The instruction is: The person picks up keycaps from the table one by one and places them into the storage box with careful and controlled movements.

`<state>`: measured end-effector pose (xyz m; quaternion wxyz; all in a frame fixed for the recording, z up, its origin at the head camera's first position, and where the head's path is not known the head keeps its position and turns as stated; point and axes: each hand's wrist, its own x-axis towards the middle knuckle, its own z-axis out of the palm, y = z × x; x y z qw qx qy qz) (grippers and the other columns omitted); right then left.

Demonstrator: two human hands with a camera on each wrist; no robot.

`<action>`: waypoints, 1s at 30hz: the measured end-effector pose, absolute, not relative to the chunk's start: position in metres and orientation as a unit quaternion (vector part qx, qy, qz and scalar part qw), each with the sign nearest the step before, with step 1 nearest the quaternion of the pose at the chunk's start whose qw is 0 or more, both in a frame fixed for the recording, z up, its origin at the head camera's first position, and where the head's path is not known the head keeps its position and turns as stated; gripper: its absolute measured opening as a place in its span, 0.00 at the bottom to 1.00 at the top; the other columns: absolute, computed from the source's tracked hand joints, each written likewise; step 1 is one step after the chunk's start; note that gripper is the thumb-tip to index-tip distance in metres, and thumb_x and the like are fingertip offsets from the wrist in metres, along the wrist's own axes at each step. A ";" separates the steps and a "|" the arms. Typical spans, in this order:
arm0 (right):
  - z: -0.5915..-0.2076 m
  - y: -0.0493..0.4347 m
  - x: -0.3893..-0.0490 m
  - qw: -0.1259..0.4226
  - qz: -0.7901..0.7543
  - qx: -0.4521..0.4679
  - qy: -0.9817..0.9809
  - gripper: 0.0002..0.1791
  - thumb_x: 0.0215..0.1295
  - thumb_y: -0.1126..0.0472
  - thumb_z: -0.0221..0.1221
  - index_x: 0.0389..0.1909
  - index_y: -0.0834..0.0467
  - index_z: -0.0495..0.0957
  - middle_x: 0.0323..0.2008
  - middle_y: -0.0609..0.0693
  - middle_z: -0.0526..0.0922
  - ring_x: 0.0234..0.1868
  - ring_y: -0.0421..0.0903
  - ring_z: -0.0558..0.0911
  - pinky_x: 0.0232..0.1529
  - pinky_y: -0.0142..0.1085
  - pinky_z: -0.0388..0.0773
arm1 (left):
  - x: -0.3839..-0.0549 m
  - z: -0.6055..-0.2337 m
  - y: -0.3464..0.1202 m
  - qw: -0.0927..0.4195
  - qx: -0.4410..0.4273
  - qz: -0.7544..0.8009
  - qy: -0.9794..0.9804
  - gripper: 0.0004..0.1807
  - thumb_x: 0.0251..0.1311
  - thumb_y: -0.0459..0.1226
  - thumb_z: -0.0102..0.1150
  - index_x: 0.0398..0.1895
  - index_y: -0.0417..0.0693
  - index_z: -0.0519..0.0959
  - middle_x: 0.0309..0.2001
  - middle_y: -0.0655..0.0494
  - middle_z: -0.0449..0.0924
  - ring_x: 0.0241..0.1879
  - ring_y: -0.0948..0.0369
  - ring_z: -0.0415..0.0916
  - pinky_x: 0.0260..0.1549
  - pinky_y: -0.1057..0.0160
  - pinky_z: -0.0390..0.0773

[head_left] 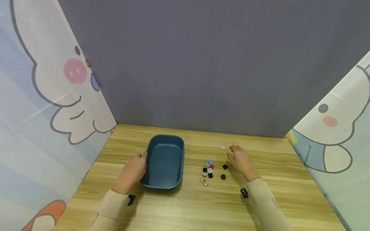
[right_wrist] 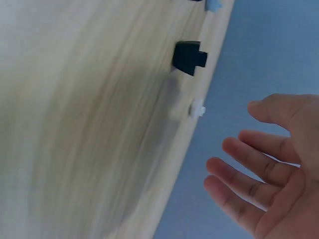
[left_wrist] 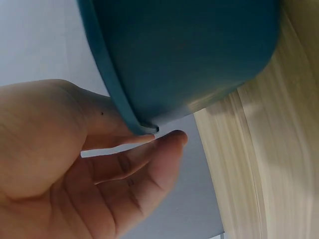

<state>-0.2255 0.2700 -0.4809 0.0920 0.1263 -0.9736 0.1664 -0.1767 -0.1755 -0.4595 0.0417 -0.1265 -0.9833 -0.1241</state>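
Note:
At the left, my left hand (head_left: 131, 171) grips the side rim of a dark blue rectangular tray (head_left: 164, 162), which has nothing inside. Up close in the left wrist view, the thumb goes behind the tray wall (left_wrist: 174, 55) and the fingers curl below its lip. My right hand (head_left: 242, 162) hovers over the table with loosely spread fingers and holds nothing. Just left of its fingertips lies a small white toy brick (head_left: 223, 147). Nearer the wrist are a black brick (head_left: 225, 166) and a dark roundish piece (head_left: 223, 176). The right wrist view shows a black studded brick (right_wrist: 188, 58).
Between tray and right hand lie several small bricks, among them a blue one (head_left: 209, 163), a red one (head_left: 212, 166) and a tan printed one (head_left: 204, 181). A grey panel (head_left: 202, 80) stands behind the wooden table (head_left: 190, 208); cartoon-printed sheets (head_left: 43, 96) flank it.

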 end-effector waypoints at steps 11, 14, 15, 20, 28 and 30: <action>-0.489 0.269 -0.256 0.017 0.216 0.098 -0.971 0.16 0.74 0.64 0.53 0.52 0.74 0.75 0.45 0.67 0.79 0.35 0.54 0.80 0.37 0.48 0.80 | -0.180 -0.455 -0.176 0.023 -0.110 -0.146 -0.983 0.23 0.67 0.27 0.53 0.64 0.27 0.71 0.42 0.30 0.80 0.39 0.40 0.81 0.36 0.47 0.82; -0.491 0.269 -0.263 0.003 0.223 0.088 -0.971 0.15 0.74 0.64 0.52 0.50 0.73 0.74 0.41 0.64 0.79 0.30 0.50 0.75 0.34 0.46 0.76 | -0.180 -0.454 -0.176 0.022 -0.110 -0.150 -0.982 0.23 0.67 0.26 0.54 0.64 0.27 0.71 0.43 0.30 0.80 0.40 0.40 0.82 0.37 0.47 0.82; -0.492 0.269 -0.264 -0.001 0.222 0.084 -0.971 0.15 0.74 0.64 0.52 0.50 0.73 0.74 0.40 0.63 0.78 0.30 0.49 0.74 0.34 0.45 0.75 | -0.180 -0.454 -0.177 0.021 -0.110 -0.151 -0.982 0.23 0.67 0.26 0.54 0.64 0.27 0.71 0.43 0.29 0.80 0.41 0.40 0.82 0.37 0.48 0.82; -0.496 0.270 -0.270 -0.014 0.213 0.078 -0.974 0.12 0.73 0.63 0.53 0.47 0.70 0.74 0.36 0.59 0.77 0.29 0.49 0.73 0.32 0.43 0.74 | -0.181 -0.456 -0.177 0.021 -0.110 -0.152 -0.982 0.23 0.66 0.26 0.54 0.64 0.27 0.71 0.44 0.30 0.81 0.41 0.40 0.82 0.37 0.48 0.83; -0.500 0.268 -0.278 -0.020 0.187 0.072 -0.979 0.12 0.72 0.61 0.56 0.45 0.68 0.75 0.38 0.59 0.76 0.34 0.52 0.76 0.34 0.46 0.77 | -0.183 -0.455 -0.177 0.016 -0.107 -0.158 -0.981 0.23 0.67 0.26 0.53 0.64 0.27 0.71 0.45 0.29 0.81 0.42 0.40 0.82 0.38 0.47 0.82; -0.499 0.268 -0.279 -0.024 0.183 0.068 -0.981 0.12 0.72 0.61 0.56 0.45 0.67 0.76 0.38 0.59 0.76 0.35 0.52 0.76 0.35 0.47 0.77 | -0.183 -0.455 -0.176 0.021 -0.112 -0.159 -0.981 0.22 0.66 0.25 0.53 0.63 0.26 0.72 0.44 0.30 0.81 0.41 0.40 0.82 0.38 0.46 0.82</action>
